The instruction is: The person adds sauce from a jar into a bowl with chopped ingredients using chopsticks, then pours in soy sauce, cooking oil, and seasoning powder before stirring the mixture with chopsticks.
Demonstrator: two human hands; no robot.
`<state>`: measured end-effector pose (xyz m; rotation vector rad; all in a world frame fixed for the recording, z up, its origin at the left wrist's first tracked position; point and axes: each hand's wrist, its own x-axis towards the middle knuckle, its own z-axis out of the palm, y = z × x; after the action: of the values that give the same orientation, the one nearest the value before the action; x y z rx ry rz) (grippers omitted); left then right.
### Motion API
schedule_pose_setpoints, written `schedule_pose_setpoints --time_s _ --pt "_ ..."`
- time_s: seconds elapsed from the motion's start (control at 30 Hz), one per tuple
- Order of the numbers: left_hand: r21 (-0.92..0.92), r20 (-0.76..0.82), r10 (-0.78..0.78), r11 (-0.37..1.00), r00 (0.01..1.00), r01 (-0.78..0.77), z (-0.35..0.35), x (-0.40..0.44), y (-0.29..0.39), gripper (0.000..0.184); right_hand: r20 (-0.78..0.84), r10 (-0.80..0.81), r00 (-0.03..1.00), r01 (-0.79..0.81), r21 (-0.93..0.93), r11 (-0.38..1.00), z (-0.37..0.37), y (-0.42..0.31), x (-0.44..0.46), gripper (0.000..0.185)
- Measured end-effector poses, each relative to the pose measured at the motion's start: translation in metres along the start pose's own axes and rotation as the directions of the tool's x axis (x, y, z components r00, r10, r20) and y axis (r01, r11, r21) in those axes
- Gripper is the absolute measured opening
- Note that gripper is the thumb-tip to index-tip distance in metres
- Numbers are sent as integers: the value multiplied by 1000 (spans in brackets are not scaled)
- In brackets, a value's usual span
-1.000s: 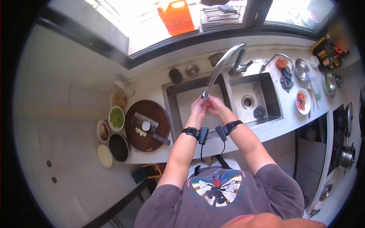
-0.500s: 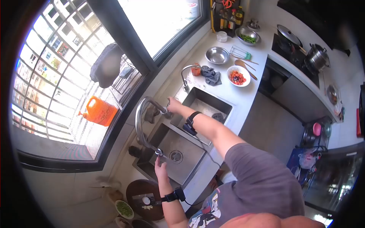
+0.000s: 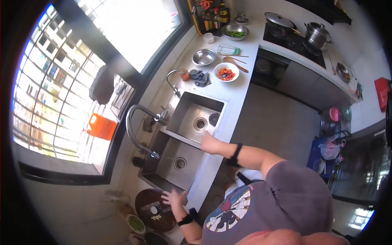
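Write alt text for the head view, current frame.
A person's two hands are over a kitchen double sink: the right hand near the divider's near end, the left hand, fingers spread, beside a round chopping board. A tall tap arches above; a white bowl sits farther along the counter.

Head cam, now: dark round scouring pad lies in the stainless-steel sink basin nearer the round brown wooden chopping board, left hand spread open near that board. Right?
Not quite. The head view shows the dark round scouring pad in the other stainless-steel basin, farther from the brown wooden chopping board. The rest stands: left hand spread open near that board.
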<state>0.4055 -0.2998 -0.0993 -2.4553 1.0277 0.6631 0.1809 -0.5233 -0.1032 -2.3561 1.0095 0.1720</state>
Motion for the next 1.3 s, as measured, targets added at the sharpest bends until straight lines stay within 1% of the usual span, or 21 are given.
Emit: schedule_pose_setpoints --time_s 0.07,0.1,0.13,0.17,0.2,0.27,0.33,0.37,0.4,0.47,0.5,0.53,0.6,0.67,0.7,0.77,0.87,0.93,1.0,1.13,1.3 --pt "-377 -303 217 867 928 -325 18 -14 5 58 -44 -182 982 187 309 933 1 34 -45 32" --pt "-374 -307 217 868 926 -327 25 -15 6 58 -79 -270 960 276 448 850 0 52 -67 38" --pt "-466 -389 257 774 885 -429 33 -13 7 59 -81 -274 958 280 447 849 -10 73 -85 38" --pt "-540 -471 276 660 837 -522 36 -16 12 61 -49 -218 975 213 497 841 -27 97 -101 38" --pt "-541 -477 270 660 837 -521 31 -22 24 61 -17 -164 986 147 541 828 -42 124 -115 39" --pt "-296 -492 235 860 838 -415 19 -32 56 59 68 52 996 -84 890 448 -54 195 -133 41" --pt "-267 -585 249 839 772 -473 24 -15 83 60 61 317 946 -142 961 239 -56 271 -149 45" --pt "-279 -559 205 866 803 -415 20 -18 101 60 -4 521 853 -421 585 693 -57 288 -166 46" --pt "-303 -545 155 880 824 -366 7 -18 136 60 -223 628 746 -648 -26 761 -67 310 -178 47" --pt "-395 -541 84 853 837 -340 -8 -18 200 58 -123 399 909 -418 -285 863 -82 367 -203 50" --pt "-404 -589 119 813 799 -419 -9 -10 230 59 -155 363 919 -360 46 932 -85 391 -214 47" --pt "-410 -633 149 768 760 -492 -12 -7 258 59 -191 347 918 -260 371 892 -100 408 -225 44" --pt "-509 -601 209 644 771 -572 -29 -12 329 61 -200 320 926 -285 187 940 -135 447 -233 36" --pt "-487 -637 303 555 709 -675 -34 4 379 62 -318 392 863 -323 248 913 -181 468 -226 36" --pt "-504 -628 285 560 724 -657 -32 11 401 62 -341 424 839 -316 329 890 -205 475 -216 35" --pt "-816 -484 271 204 832 -541 -31 34 440 60 -410 432 803 -253 422 870 -250 483 -193 31" --pt "-984 -133 259 82 957 -159 -60 33 488 60 -532 302 791 -70 411 909 -298 508 -149 29" --pt "-996 -60 257 54 965 -76 -54 65 509 62 -514 344 786 -130 407 904 -330 523 -119 28" --pt "-971 62 318 -200 946 131 -47 98 530 65 -575 299 761 -56 400 915 -360 540 -92 29" --pt "-887 278 275 -294 920 356 -53 128 572 63 -536 315 783 -115 372 921 -443 562 -49 31" --pt "-828 297 355 -367 886 424 -49 141 605 59 -580 348 737 -149 363 920 -526 606 22 29"
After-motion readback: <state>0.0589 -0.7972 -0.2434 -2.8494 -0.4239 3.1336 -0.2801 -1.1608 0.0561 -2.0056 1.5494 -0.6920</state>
